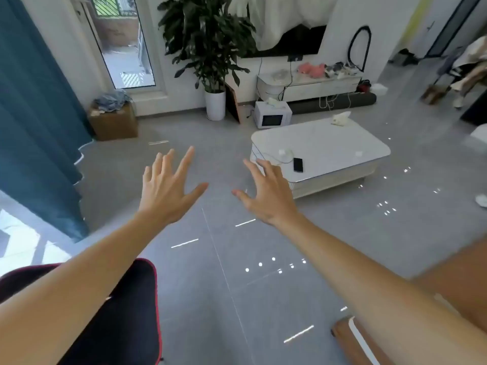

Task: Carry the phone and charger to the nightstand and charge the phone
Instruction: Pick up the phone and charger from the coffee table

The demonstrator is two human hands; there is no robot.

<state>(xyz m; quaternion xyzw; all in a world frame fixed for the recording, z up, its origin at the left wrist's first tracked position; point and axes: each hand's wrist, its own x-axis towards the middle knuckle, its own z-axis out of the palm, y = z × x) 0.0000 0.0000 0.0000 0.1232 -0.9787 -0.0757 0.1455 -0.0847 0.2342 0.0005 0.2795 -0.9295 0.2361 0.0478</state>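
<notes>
Phone (pixel 298 164) flat on white coffee table (pixel 342 151) | charger (pixel 283 153) beside it | left hand (pixel 166 191), right hand (pixel 266 196) spread, empty | cardboard box (pixel 113 123) holds clothes (pixel 112 100)

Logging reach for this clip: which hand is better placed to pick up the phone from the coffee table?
Right. The right hand overlaps the coffee table's near corner, beside the phone; the left hand is over bare floor.

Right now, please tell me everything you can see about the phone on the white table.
The phone is a slim black rectangle, lying flat with its dark, glossy face up, screen off. It rests near the front left corner of the white coffee table, beside the white charger and its cable. No hand touches it.
</notes>
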